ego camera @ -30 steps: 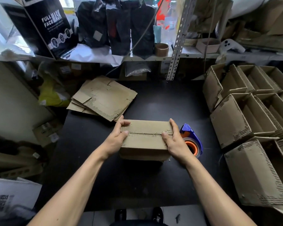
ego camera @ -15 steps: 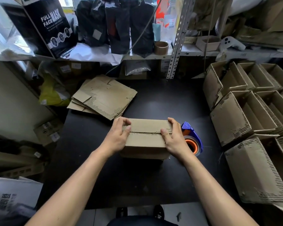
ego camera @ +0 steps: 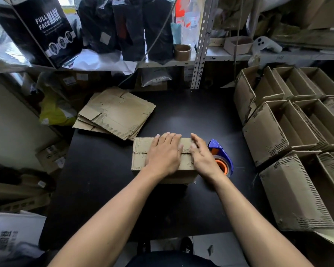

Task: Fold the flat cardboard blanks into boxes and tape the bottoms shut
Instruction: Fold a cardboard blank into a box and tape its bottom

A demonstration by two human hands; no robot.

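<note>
Box: brown corrugated cardboard box (ego camera: 143,157), light, stiff; hold it at the flap seam.
Left hand (ego camera: 163,152): fingers flat, pressing flaps.
Right hand (ego camera: 202,157): fingers relaxed, apart.

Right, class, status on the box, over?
Left hand flat on box flaps. Right hand open beside it. Seam untaped; tape dispenser untouched.

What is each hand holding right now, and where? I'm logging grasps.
Nothing is gripped. The left hand presses flat on the closed flaps of the box; the right hand rests open at its right end, beside the tape dispenser.
</note>
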